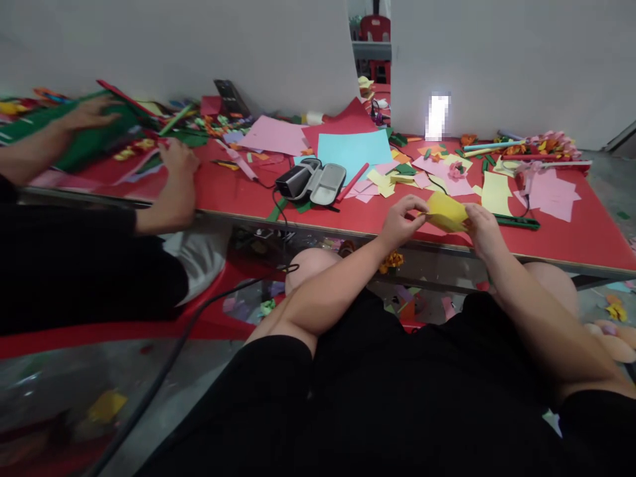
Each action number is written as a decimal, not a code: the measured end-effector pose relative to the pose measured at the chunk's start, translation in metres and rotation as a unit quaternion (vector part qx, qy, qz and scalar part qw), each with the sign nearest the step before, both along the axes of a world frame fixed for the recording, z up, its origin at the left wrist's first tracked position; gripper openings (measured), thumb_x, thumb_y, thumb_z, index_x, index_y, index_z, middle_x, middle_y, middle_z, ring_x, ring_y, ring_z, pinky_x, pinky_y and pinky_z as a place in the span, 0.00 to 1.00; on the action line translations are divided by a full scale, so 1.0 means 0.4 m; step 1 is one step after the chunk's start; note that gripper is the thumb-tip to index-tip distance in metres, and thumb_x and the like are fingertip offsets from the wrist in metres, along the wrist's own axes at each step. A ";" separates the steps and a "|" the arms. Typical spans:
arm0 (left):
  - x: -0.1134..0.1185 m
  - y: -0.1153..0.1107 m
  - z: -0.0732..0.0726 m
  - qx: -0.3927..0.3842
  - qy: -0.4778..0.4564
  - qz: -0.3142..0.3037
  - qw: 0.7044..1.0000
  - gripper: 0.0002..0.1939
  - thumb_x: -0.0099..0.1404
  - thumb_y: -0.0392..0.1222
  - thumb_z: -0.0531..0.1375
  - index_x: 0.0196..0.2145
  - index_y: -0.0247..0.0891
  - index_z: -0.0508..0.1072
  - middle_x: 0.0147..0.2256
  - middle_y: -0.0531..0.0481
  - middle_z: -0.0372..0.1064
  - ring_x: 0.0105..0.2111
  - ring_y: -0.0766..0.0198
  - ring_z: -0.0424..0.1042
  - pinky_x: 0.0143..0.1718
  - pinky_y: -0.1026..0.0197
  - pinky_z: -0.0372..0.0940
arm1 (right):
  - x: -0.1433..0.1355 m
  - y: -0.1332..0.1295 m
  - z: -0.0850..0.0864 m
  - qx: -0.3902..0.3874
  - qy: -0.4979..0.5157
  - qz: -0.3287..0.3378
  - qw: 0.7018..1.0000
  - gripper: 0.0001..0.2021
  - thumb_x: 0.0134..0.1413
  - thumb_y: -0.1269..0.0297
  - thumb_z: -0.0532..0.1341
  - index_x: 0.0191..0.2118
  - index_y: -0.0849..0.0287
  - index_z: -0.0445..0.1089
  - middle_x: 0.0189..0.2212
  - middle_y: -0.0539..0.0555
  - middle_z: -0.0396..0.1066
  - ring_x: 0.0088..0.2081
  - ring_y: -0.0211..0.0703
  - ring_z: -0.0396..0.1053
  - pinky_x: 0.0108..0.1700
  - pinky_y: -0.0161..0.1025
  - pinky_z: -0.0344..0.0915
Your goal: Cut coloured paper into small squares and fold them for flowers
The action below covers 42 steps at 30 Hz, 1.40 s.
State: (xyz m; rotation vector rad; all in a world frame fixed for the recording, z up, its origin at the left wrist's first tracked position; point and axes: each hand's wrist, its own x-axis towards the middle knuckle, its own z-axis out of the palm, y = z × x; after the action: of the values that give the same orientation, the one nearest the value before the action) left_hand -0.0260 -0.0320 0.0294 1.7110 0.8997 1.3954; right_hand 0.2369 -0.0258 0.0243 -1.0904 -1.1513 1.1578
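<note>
While bright scraps [385, 183] litter the red worktop [591, 228] before pale partitions [517, 73], the left hand [403, 220] and right hand [484, 225] hold yellow paper [447, 211], pinched between their fingers near the front edge. Leftward, a grey case [328, 183] gapes open, a black block [292, 181] at one half; beyond, a co-worker's hand [179, 159] leans in.

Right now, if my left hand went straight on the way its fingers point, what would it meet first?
The yellow paper, which your left hand is pinching at one side. Past it, probably your right hand at the other side, though depth is unclear here.
</note>
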 end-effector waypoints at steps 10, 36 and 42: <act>-0.025 0.049 -0.074 -0.089 0.126 -0.205 0.967 0.18 0.72 0.35 0.61 0.51 0.41 0.90 0.47 0.40 0.91 0.46 0.53 0.89 0.53 0.50 0.81 | 0.053 0.086 -0.035 0.027 -0.059 -0.060 0.996 0.27 0.35 0.45 0.89 0.40 0.49 0.84 0.37 0.55 0.89 0.37 0.56 0.84 0.42 0.53 0.85; -0.039 0.098 -0.035 -0.018 0.505 -0.019 0.863 0.41 0.79 0.65 0.70 0.81 0.45 0.78 0.85 0.37 0.67 0.85 0.35 0.63 0.84 0.33 0.58 | 0.490 0.154 0.100 0.255 -0.575 0.055 0.775 0.21 0.64 0.40 0.78 0.32 0.48 0.74 0.29 0.57 0.73 0.32 0.51 0.66 0.38 0.53 0.68; -0.062 0.109 -0.042 -0.019 0.516 -0.058 0.854 0.48 0.78 0.71 0.67 0.87 0.49 0.71 0.91 0.42 0.55 0.91 0.37 0.50 0.89 0.33 0.47 | 0.422 0.075 0.115 0.208 -0.582 0.015 0.786 0.24 0.58 0.57 0.75 0.60 0.47 0.81 0.53 0.64 0.82 0.49 0.65 0.80 0.52 0.62 0.82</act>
State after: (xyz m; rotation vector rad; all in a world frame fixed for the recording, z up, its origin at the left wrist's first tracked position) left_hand -0.0507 0.0115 0.0127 2.4421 1.3071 0.2617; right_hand 0.4057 0.0042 0.0702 -1.4365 -2.2298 0.0628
